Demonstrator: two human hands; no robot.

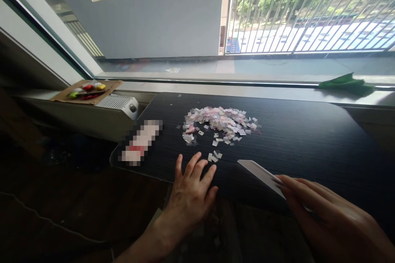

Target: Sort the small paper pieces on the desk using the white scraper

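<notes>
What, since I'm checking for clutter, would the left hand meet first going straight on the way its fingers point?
Likely the few loose pale squares just ahead of the left hand, with the larger pile beyond; the hand's height is unclear.

Black, deep black across this tabletop (293, 131), with fine grain streaks running over it! And there go the scraps (222, 119), white mixed with pale pink, while the card (262, 176) shows plain off-white. Solid green from that crumpled piece (347, 86)! Now tan cardboard (66, 94), topped with red, yellow and lime pieces (88, 87); a white vented box (117, 104), dark-striped; a flat grey-blue panel (160, 24); and bright green leaves (279, 2) behind silvery railings (227, 20).
</notes>
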